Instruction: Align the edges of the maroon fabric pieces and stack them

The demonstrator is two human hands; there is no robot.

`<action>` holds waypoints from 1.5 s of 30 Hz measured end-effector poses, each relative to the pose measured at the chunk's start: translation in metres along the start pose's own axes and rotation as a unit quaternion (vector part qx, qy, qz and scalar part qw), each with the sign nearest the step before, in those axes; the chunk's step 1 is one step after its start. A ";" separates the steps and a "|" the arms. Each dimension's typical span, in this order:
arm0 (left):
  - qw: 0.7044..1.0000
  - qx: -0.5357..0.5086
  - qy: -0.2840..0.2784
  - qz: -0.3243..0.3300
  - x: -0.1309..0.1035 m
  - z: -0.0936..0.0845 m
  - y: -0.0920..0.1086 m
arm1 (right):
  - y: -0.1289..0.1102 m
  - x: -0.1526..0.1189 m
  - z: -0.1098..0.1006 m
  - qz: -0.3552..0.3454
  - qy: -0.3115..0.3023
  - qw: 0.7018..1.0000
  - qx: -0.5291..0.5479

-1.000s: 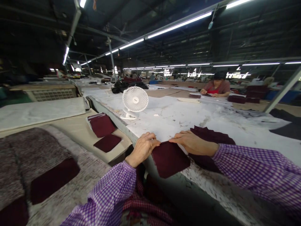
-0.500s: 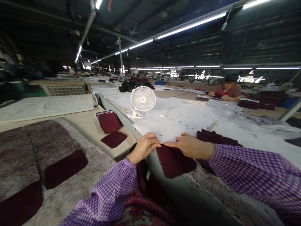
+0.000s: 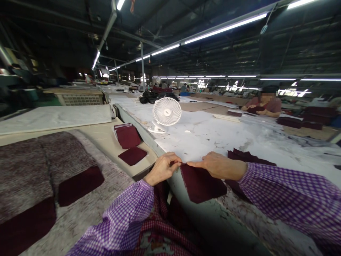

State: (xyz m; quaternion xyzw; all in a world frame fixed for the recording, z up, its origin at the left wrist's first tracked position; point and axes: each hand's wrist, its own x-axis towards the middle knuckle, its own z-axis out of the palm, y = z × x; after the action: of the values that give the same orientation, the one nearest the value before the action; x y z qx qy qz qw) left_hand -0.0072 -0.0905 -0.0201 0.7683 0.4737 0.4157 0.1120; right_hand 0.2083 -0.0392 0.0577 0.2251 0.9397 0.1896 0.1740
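A maroon fabric piece (image 3: 204, 185) lies over the near edge of the white-topped table, its lower part hanging past that edge. Thumb and fingers of my left hand (image 3: 165, 166) are closed in a pinch on its upper left corner. My right hand (image 3: 222, 166) rests across its top edge, one digit stretched toward the left fingertips and the others bent; the parts underneath are hidden. More maroon fabric pieces (image 3: 246, 156) lie beyond and under my right wrist, partly covered by the forearm.
A white clip fan (image 3: 167, 112) stands ahead on the table (image 3: 197, 138). To the left, a stack of maroon pieces (image 3: 128, 137) and a single one (image 3: 132, 156) lie on a beige surface. Mottled fabric (image 3: 23, 167) covers the left foreground. A co-worker (image 3: 269, 103) handles maroon cloth across the table.
The view has turned slightly left, so the surroundings sit further right in the picture. Both hands keep nearly the same hold at the fabric's top edge.
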 end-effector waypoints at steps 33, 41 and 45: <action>0.986 0.114 -0.045 0.109 -0.005 -0.004 -0.001 | 0.022 -0.038 -0.021 0.102 0.163 0.934 0.301; 0.986 0.117 -0.077 0.086 -0.004 -0.021 0.009 | 0.101 -0.138 0.002 0.295 0.241 0.736 0.559; 0.984 0.117 -0.077 0.108 -0.006 -0.023 0.012 | 0.099 -0.147 0.049 0.293 0.114 0.796 0.517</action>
State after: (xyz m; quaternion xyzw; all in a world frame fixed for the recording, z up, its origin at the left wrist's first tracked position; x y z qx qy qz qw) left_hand -0.0177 -0.1068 -0.0021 0.8525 0.4234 0.3064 0.0119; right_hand 0.3872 -0.0160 0.0936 0.5233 0.7999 -0.2582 -0.1401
